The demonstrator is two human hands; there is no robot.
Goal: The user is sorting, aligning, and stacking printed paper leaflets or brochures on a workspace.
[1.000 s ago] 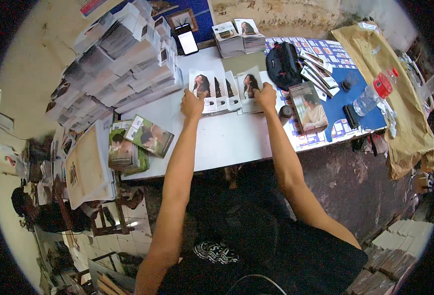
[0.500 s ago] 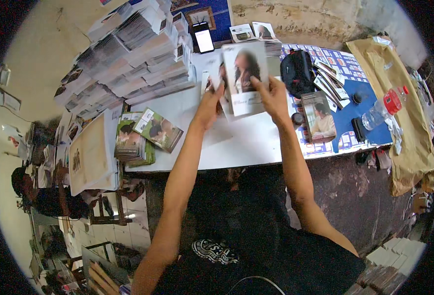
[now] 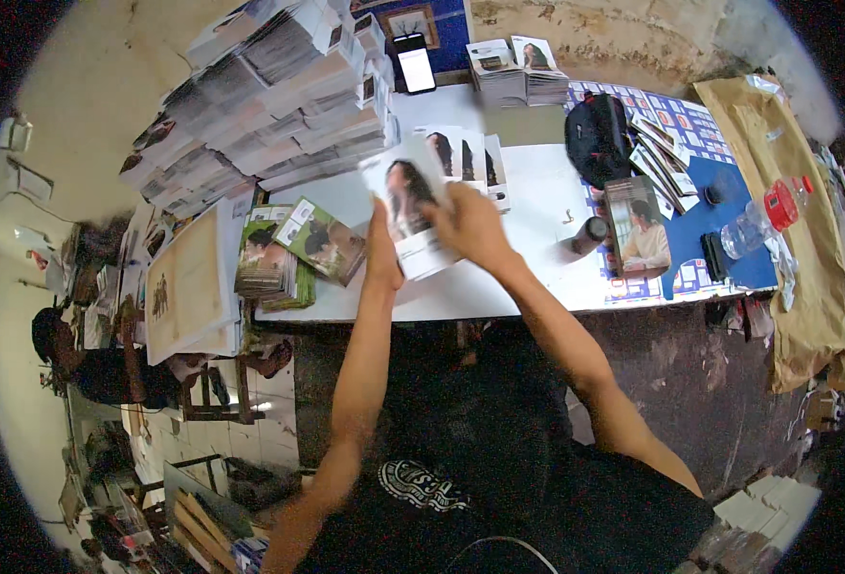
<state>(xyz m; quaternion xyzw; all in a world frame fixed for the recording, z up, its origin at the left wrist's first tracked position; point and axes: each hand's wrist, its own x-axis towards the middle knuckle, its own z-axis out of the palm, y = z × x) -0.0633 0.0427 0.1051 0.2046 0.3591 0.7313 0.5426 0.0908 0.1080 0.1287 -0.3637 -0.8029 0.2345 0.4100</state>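
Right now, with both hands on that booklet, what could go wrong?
1. The right hand is at the held booklet, close to the fanned booklets behind; a knuckle could knock them out of line.
2. The top green booklet sits askew on its pile, beside the left hand; a brush might slide it off.
3. The tall stack has uneven layers; a bump could shift it.

Black shirt [image 3: 537, 469]: white lettered emblem [image 3: 424, 485] | held booklet [image 3: 401, 196]: fine print, too small to read | bottle [image 3: 740, 237] near right end of bench [image 3: 533, 191]: red label [image 3: 780, 204], illegible
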